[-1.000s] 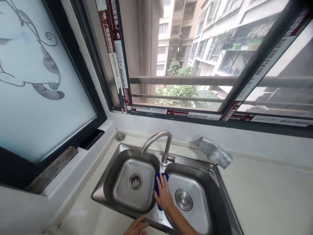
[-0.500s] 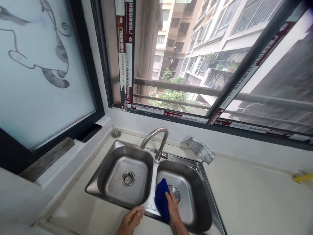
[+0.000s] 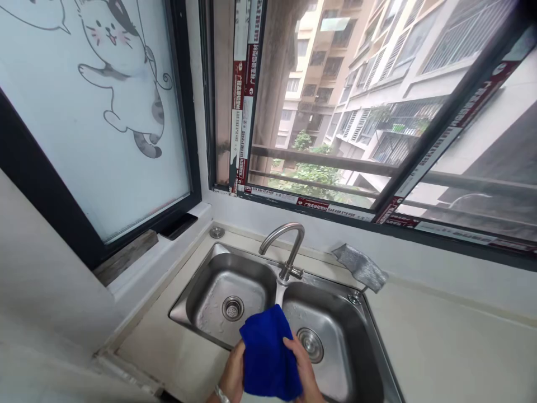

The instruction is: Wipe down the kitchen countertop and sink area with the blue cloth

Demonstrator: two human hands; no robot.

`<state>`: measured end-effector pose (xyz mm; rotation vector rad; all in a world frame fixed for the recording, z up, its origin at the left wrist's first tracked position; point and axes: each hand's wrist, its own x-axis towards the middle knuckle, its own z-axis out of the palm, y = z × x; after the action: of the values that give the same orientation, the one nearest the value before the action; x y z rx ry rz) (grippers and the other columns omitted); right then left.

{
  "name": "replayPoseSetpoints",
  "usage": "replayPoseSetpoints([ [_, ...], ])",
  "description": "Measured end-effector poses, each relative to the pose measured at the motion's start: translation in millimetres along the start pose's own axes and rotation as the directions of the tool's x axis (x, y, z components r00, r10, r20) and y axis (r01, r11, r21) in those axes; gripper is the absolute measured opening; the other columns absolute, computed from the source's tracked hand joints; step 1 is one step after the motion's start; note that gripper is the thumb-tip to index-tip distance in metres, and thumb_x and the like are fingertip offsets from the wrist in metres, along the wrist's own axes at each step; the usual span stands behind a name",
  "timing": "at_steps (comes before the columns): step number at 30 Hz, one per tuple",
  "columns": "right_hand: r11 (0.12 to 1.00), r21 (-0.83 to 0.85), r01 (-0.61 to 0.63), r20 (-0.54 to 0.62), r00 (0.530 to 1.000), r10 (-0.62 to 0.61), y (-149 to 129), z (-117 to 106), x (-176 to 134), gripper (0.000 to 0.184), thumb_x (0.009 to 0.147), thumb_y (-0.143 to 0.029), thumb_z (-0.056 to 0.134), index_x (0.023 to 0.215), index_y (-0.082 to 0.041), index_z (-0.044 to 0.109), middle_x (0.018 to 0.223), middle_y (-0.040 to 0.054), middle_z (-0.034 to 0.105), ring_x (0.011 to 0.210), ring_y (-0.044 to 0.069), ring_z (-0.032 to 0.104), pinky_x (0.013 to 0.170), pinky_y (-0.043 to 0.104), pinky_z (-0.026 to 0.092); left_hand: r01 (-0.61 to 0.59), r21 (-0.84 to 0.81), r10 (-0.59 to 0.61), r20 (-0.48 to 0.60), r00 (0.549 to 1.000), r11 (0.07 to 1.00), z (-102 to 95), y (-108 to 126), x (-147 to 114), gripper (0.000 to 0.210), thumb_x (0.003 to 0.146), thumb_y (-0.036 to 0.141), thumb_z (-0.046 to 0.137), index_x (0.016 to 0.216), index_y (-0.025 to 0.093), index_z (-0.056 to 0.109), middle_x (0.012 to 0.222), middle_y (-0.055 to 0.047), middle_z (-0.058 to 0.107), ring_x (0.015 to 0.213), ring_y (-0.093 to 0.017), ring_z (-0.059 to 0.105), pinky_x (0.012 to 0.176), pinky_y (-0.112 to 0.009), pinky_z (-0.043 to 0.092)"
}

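A blue cloth is spread between my two hands above the front edge of the double-bowl steel sink. My left hand grips its left edge, with most of the fingers hidden behind the fabric. On the other side my right hand holds it, thumb lying on the front of the cloth. The left bowl's drain shows, and the right bowl's drain lies just beyond my right hand. Water drops dot the left bowl.
A curved faucet rises behind the bowls' divider. Silver wrapping covers something at the sink's back right corner. A loose drain piece sits on the counter at the back left. Windows stand behind and left.
My left hand has come up and taken hold of the cloth, which was bunched in my right hand alone and is now opened out. The view has swung left.
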<state>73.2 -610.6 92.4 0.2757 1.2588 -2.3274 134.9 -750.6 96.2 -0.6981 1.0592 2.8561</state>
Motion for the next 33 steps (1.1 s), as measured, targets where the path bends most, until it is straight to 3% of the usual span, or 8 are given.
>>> replayPoseSetpoints([
  [5, 0.903, -0.385, 0.188, 0.071, 0.982, -0.174, 8, -3, 7, 0.064, 0.066, -0.063, 0.077, 0.116, -0.024, 0.071, 0.124, 0.0083, 0.068, 0.125, 0.032, 0.055, 0.112, 0.046, 0.040, -0.065, 0.122, 0.062, 0.032, 0.998, 0.990, -6.2, -10, 3, 0.075, 0.058, 0.056, 0.086, 0.119, 0.016, 0.066, 0.128, -0.015, 0.066, 0.129, -0.035, 0.054, 0.116, -0.047, 0.037],
  [10, 0.462, -0.736, 0.495, 0.189, 0.806, -0.562, 23, -1, 3, 0.063, 0.086, -0.063, 0.058, 0.133, -0.021, 0.059, 0.142, 0.0128, 0.054, 0.134, 0.031, 0.046, 0.117, 0.050, 0.033, -0.257, 0.425, 0.264, 0.043, 0.964, 0.868, -19.0, -8, 14, 0.071, 0.058, 0.047, 0.084, 0.116, 0.013, 0.061, 0.125, -0.019, 0.066, 0.118, -0.033, 0.061, 0.110, -0.043, 0.043],
  [12, 0.381, -0.775, 0.505, 0.228, 0.784, -0.577, 20, 0, -3, 0.057, 0.087, -0.060, 0.059, 0.129, -0.021, 0.062, 0.131, 0.0131, 0.061, 0.123, 0.030, 0.055, 0.111, 0.047, 0.041, -0.300, 0.536, 0.315, 0.067, 0.947, 0.789, -17.5, -2, 14, 0.063, 0.064, 0.042, 0.078, 0.117, 0.013, 0.059, 0.116, -0.016, 0.070, 0.107, -0.030, 0.065, 0.100, -0.039, 0.049],
  [17, 0.581, -0.720, 0.380, 0.240, 0.922, -0.305, 10, 7, -17, 0.045, 0.078, -0.059, 0.073, 0.109, -0.026, 0.072, 0.108, 0.0073, 0.070, 0.091, 0.025, 0.066, 0.080, 0.030, 0.055, -0.289, 0.805, 0.342, 0.115, 0.933, 0.518, -5.8, 7, 4, 0.026, 0.074, 0.036, 0.070, 0.091, 0.019, 0.059, 0.076, -0.004, 0.069, 0.068, -0.020, 0.063, 0.066, -0.030, 0.049],
  [20, 0.624, -0.688, 0.371, 0.243, 0.928, -0.284, 9, 12, -22, 0.045, 0.076, -0.062, 0.074, 0.102, -0.025, 0.075, 0.100, 0.0078, 0.071, 0.087, 0.025, 0.065, 0.075, 0.029, 0.054, -0.292, 0.857, 0.353, 0.140, 0.925, 0.425, -5.5, 11, 0, 0.020, 0.073, 0.029, 0.070, 0.084, 0.021, 0.055, 0.068, 0.000, 0.065, 0.061, -0.017, 0.058, 0.059, -0.027, 0.044],
  [24, 0.584, -0.684, 0.436, 0.311, 0.899, -0.308, 4, 15, -21, 0.045, 0.083, -0.066, 0.062, 0.088, -0.024, 0.075, 0.080, 0.0048, 0.069, 0.078, 0.023, 0.061, 0.074, 0.029, 0.050, -0.323, 0.750, 0.254, 0.211, 0.944, 0.578, -13.4, 20, -5, 0.026, 0.074, 0.033, 0.074, 0.082, 0.020, 0.053, 0.075, -0.002, 0.068, 0.070, -0.018, 0.062, 0.064, -0.027, 0.048],
  [28, 0.632, -0.668, 0.393, 0.174, 0.908, -0.381, -19, 9, -10, 0.054, 0.084, -0.074, 0.054, 0.092, -0.023, 0.072, 0.077, 0.0026, 0.067, 0.075, 0.022, 0.058, 0.071, 0.029, 0.048, -0.337, 0.525, 0.219, 0.274, 0.936, 0.782, -24.3, 32, -5, 0.040, 0.079, 0.049, 0.074, 0.098, 0.016, 0.059, 0.097, -0.008, 0.073, 0.093, -0.023, 0.067, 0.086, -0.031, 0.052],
  [33, 0.494, -0.759, 0.425, 0.123, 0.838, -0.531, -68, 6, 2, 0.054, 0.085, -0.075, 0.049, 0.088, -0.024, 0.069, 0.074, 0.0018, 0.064, 0.075, 0.022, 0.056, 0.072, 0.030, 0.045, -0.288, 0.378, 0.250, 0.149, 0.957, 0.880, -35.0, 44, -4, 0.058, 0.077, 0.057, 0.075, 0.113, 0.014, 0.062, 0.096, -0.008, 0.072, 0.085, -0.021, 0.065, 0.078, -0.030, 0.051],
])
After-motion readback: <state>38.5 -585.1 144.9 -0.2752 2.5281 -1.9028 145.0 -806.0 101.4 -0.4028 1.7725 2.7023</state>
